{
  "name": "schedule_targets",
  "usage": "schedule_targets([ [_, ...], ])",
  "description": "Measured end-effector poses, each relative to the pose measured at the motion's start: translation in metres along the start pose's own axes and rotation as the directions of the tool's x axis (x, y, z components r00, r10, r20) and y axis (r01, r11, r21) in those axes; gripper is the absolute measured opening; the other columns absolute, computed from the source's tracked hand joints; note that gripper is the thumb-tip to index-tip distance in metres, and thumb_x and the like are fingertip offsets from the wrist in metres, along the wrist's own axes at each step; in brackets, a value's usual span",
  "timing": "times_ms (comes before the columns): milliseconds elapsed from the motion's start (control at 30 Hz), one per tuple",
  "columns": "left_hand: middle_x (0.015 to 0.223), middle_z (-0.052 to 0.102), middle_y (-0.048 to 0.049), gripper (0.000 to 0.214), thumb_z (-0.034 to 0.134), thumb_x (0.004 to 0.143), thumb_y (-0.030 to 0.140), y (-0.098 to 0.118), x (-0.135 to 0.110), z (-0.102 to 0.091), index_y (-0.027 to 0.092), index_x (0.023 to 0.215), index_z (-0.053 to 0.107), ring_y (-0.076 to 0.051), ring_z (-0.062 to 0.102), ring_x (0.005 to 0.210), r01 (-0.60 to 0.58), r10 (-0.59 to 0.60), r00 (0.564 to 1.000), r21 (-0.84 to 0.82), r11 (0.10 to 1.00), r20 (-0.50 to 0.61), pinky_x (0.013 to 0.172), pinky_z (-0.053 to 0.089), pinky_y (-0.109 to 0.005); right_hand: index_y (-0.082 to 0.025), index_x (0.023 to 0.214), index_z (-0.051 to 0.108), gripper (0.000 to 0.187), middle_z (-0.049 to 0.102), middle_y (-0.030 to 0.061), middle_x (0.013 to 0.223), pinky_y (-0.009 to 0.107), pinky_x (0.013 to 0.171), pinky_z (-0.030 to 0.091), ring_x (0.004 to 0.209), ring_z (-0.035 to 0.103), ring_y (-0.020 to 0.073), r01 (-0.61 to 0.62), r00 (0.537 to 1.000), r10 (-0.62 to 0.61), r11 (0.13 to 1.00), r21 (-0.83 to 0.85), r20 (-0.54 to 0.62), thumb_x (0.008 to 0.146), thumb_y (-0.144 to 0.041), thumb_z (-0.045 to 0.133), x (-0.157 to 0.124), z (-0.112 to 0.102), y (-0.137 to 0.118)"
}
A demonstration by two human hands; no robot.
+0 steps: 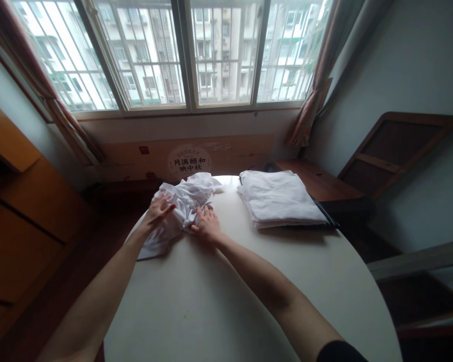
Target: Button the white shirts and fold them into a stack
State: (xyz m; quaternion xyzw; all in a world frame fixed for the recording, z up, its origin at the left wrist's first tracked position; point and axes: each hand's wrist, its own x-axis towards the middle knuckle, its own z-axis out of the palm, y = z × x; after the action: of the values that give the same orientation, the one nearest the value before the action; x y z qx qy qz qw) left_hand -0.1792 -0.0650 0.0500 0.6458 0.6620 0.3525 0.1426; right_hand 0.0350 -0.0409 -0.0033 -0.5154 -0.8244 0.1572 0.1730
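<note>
A crumpled white garment, whose exact kind I cannot make out, lies in a heap at the far left of the round white table. My left hand rests on its left side, fingers spread and thumb apart. On its near right edge lies my right hand, with the fingers stretched over the cloth. Some fingertips are partly lost in the folds. To the right, apart from both hands, sits a flat stack of folded white clothes, with a dark striped layer showing underneath.
Beyond the table is a printed banner below a barred window with tied curtains. A wooden cabinet stands at the left. At the right are a brown wooden surface and a leaning wooden frame.
</note>
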Motion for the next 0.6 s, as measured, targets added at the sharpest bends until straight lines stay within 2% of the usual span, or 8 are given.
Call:
schedule_targets([
  [67, 0.15, 0.032, -0.0128, 0.085, 0.056, 0.069, 0.068, 0.004, -0.017, 0.027, 0.019, 0.138, 0.043, -0.036, 0.031, 0.135, -0.024, -0.01, 0.991, 0.252, 0.967, 0.136, 0.11, 0.024, -0.048, -0.011, 0.145, 0.03, 0.076, 0.024, 0.0219, 0.151, 0.048, 0.109, 0.019, 0.139, 0.022, 0.0351, -0.001, 1.0, 0.001, 1.0, -0.009, -0.009, 0.085, -0.051, 0.053, 0.002, 0.004, -0.001],
  [167, 0.152, 0.028, -0.0159, 0.094, 0.058, 0.067, 0.069, 0.003, -0.035, 0.056, 0.019, 0.143, 0.035, -0.043, 0.028, 0.134, -0.006, -0.076, 0.985, 0.471, 0.882, 0.156, 0.107, 0.021, -0.057, -0.011, 0.144, 0.031, 0.068, 0.025, 0.0191, 0.152, 0.048, 0.111, 0.017, 0.141, 0.019, 0.0312, 0.023, 1.0, -0.024, 0.999, 0.023, 0.015, 0.089, -0.049, 0.046, 0.004, 0.004, 0.005],
  [233, 0.151, 0.028, -0.0161, 0.091, 0.055, 0.069, 0.071, -0.001, -0.038, 0.062, 0.02, 0.143, 0.037, -0.044, 0.028, 0.134, -0.001, -0.09, 0.986, 0.536, 0.844, 0.143, 0.106, 0.02, -0.06, -0.014, 0.141, 0.037, 0.063, 0.032, 0.0171, 0.149, 0.047, 0.11, 0.022, 0.138, 0.027, 0.03, 0.089, 0.994, -0.095, 0.992, 0.086, 0.062, 0.088, -0.046, 0.049, 0.003, -0.003, 0.013],
  [300, 0.15, 0.031, -0.0154, 0.088, 0.052, 0.07, 0.071, -0.005, -0.033, 0.061, 0.02, 0.141, 0.04, -0.043, 0.03, 0.134, -0.009, -0.09, 0.984, 0.547, 0.837, 0.154, 0.106, 0.02, -0.059, -0.018, 0.134, 0.047, 0.053, 0.048, 0.0129, 0.139, 0.041, 0.104, 0.033, 0.128, 0.044, 0.0268, 0.164, 0.979, -0.184, 0.968, 0.19, 0.092, 0.087, -0.041, 0.053, -0.002, -0.018, 0.027],
  [367, 0.149, 0.034, -0.0145, 0.086, 0.051, 0.071, 0.071, -0.009, -0.026, 0.058, 0.021, 0.14, 0.042, -0.041, 0.031, 0.134, -0.026, -0.08, 0.981, 0.532, 0.846, 0.174, 0.108, 0.02, -0.056, -0.019, 0.126, 0.055, 0.044, 0.059, 0.0098, 0.126, 0.036, 0.098, 0.039, 0.116, 0.054, 0.0237, 0.174, 0.983, -0.184, 0.953, 0.248, 0.016, 0.086, -0.037, 0.055, -0.012, -0.041, 0.047],
  [433, 0.147, 0.038, -0.0131, 0.082, 0.051, 0.073, 0.07, -0.012, -0.021, 0.055, 0.022, 0.14, 0.041, -0.038, 0.033, 0.134, -0.038, -0.061, 0.983, 0.512, 0.858, 0.176, 0.109, 0.02, -0.053, -0.016, 0.122, 0.057, 0.042, 0.061, 0.0114, 0.122, 0.035, 0.098, 0.039, 0.114, 0.054, 0.024, 0.082, 0.98, -0.046, 0.98, 0.184, -0.191, 0.085, -0.035, 0.056, -0.027, -0.07, 0.074],
  [500, 0.145, 0.042, -0.0114, 0.077, 0.05, 0.075, 0.068, -0.013, -0.019, 0.054, 0.024, 0.138, 0.043, -0.035, 0.037, 0.132, -0.048, -0.037, 0.986, 0.491, 0.87, 0.161, 0.109, 0.022, -0.051, -0.013, 0.122, 0.056, 0.044, 0.057, 0.0144, 0.126, 0.039, 0.099, 0.036, 0.118, 0.049, 0.0275, -0.126, 0.895, 0.133, 0.991, 0.045, -0.426, 0.082, -0.033, 0.059, -0.043, -0.102, 0.108],
  [600, 0.143, 0.043, -0.0126, 0.078, 0.054, 0.073, 0.066, -0.01, -0.024, 0.055, 0.023, 0.138, 0.043, -0.034, 0.041, 0.129, -0.061, 0.03, 0.997, 0.46, 0.886, 0.076, 0.108, 0.025, -0.049, -0.011, 0.125, 0.052, 0.058, 0.05, 0.0186, 0.131, 0.046, 0.099, 0.032, 0.122, 0.041, 0.033, -0.486, 0.708, 0.358, 0.873, -0.052, -0.609, 0.078, -0.041, 0.065, -0.067, -0.143, 0.163],
])
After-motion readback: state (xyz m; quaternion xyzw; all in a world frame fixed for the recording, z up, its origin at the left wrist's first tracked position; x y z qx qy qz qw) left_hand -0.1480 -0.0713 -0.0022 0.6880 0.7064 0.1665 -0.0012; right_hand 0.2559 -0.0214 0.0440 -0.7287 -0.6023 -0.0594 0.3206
